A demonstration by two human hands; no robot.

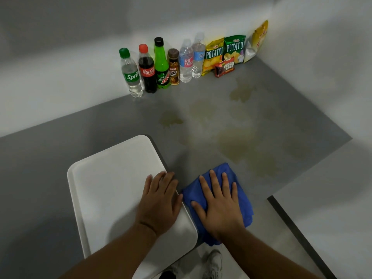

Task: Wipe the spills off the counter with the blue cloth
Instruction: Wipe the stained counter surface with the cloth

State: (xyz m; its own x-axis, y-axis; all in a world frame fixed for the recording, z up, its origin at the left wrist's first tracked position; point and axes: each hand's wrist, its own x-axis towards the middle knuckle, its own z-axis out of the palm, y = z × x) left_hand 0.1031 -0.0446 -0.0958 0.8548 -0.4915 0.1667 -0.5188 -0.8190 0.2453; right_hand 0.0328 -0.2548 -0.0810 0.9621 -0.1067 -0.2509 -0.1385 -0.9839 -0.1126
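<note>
The blue cloth [244, 200] lies bunched on the grey counter [100, 121] near its front edge. My right hand [219, 204] presses flat on top of it, fingers spread and pointing away from me. My left hand [161, 200] rests palm down on the right edge of a white tray [104, 188], fingers apart, holding nothing. Yellowish-brown spills stain the counter beyond the cloth: a small one [171, 118] at the middle, a large patch [237, 143] to the right, and another [241, 91] close to the snacks.
Along the back wall stand several bottles: Sprite [131, 74], Coca-Cola [147, 71], Mountain Dew [161, 65], a coffee drink [173, 67] and two water bottles [186, 63]. Chip bags [234, 50] and a fudge bar pack [224, 67] sit in the corner. Walls close the back and right.
</note>
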